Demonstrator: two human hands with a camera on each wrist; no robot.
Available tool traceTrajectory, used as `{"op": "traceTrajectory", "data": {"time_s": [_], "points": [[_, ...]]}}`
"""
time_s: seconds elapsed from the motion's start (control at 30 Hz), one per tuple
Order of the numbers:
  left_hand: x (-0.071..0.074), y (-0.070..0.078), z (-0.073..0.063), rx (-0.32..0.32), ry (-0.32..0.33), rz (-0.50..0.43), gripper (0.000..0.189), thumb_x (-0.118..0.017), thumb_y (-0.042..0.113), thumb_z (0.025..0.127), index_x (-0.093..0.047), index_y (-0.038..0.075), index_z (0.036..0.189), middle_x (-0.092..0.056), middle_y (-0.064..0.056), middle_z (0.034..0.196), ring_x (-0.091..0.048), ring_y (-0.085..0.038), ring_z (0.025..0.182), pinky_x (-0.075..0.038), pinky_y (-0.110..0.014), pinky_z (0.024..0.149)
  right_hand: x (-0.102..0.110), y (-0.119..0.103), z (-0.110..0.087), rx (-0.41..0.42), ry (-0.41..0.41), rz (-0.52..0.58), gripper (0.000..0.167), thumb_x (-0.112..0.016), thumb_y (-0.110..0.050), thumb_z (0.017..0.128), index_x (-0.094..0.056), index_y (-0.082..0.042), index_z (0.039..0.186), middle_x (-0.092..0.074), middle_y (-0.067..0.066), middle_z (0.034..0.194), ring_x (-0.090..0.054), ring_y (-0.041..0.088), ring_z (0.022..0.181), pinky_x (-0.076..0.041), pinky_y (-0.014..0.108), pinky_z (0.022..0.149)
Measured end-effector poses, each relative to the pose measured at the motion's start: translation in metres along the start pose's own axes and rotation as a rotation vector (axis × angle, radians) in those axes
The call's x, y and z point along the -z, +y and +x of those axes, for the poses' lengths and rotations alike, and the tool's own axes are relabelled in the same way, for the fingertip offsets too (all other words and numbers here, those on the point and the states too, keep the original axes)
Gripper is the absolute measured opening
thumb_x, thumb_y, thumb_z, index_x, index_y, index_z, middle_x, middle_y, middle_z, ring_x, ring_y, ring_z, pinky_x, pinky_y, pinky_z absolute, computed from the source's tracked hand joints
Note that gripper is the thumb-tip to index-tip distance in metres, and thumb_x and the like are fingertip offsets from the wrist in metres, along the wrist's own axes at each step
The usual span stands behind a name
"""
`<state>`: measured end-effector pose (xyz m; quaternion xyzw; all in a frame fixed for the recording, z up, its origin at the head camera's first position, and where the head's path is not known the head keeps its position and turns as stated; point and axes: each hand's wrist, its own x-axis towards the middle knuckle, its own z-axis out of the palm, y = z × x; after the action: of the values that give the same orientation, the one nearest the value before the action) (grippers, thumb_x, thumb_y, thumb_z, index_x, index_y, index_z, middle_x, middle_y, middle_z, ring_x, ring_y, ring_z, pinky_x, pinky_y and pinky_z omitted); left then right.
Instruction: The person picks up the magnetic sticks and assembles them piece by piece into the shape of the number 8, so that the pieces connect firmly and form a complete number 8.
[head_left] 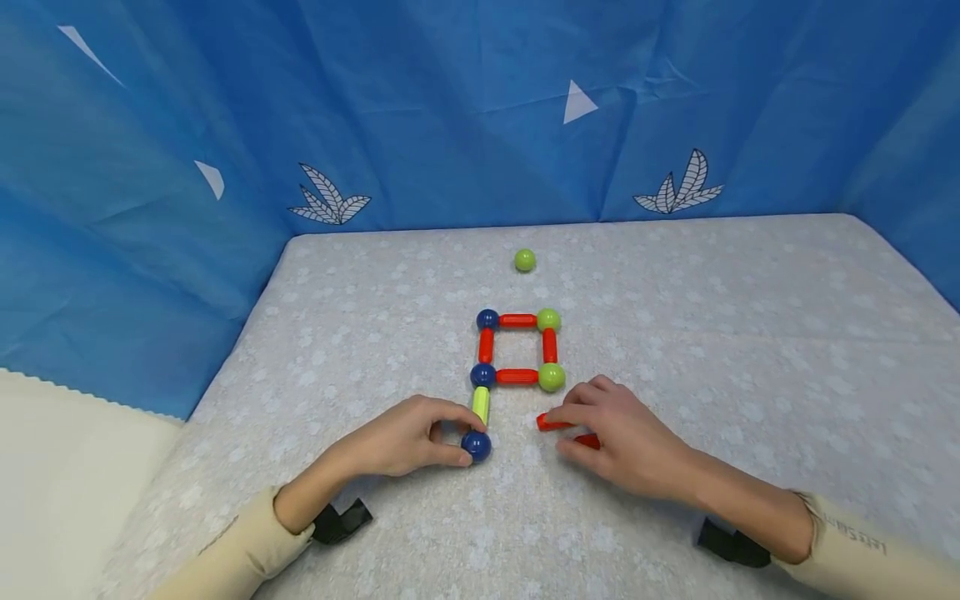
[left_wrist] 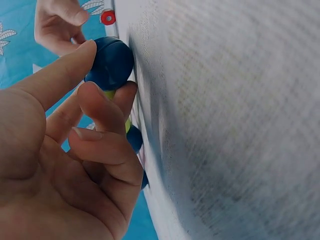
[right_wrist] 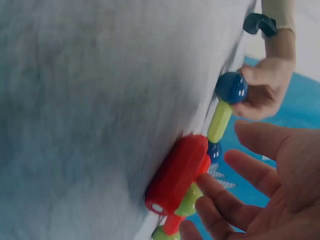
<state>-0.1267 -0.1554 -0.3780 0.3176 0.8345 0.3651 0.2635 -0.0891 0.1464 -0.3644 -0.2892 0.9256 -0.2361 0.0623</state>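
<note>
My left hand pinches a glossy blue ball between thumb and fingers, close over the cloth. A yellow-green rod runs from this ball to a blue corner ball of a square. That square has red rods for sides, with blue balls at its left corners and green balls at its right ones. My right hand hovers over two loose red rods, its fingers spread loosely. One fingertip overlaps the farther rod; the nearer rod is partly hidden beneath the hand.
A single green ball lies beyond the square. Pale patterned cloth covers the table, and a blue curtain hangs behind its far edge. Black straps show at both wrists.
</note>
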Motion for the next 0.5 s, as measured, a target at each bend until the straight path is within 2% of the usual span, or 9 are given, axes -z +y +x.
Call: {"op": "traceTrajectory", "data": {"time_s": [0.23, 0.5], "points": [[0.0, -0.001, 0.0, -0.003, 0.004, -0.004, 0.032, -0.076, 0.025, 0.089, -0.069, 0.023, 0.121, -0.063, 0.009, 0.081, -0.047, -0.005, 0.053, -0.042, -0.024, 0.053, -0.009, 0.0, 0.001, 0.009, 0.076, -0.08, 0.027, -0.08, -0.02, 0.083, -0.075, -0.022, 0.11, -0.061, -0.008, 0.098, -0.05, 0.014, 0.095, -0.045, 0.037, 0.08], [0.0, -0.001, 0.0, -0.003, -0.002, -0.02, 0.032, -0.076, 0.025, 0.089, -0.07, 0.023, 0.121, -0.063, 0.009, 0.081, -0.047, -0.005, 0.054, -0.041, -0.024, 0.054, -0.012, 0.007, 0.004, -0.011, 0.065, -0.068, 0.026, -0.081, -0.014, 0.082, -0.075, -0.018, 0.107, -0.062, -0.009, 0.093, -0.048, 0.013, 0.088, -0.044, 0.033, 0.074]]}}
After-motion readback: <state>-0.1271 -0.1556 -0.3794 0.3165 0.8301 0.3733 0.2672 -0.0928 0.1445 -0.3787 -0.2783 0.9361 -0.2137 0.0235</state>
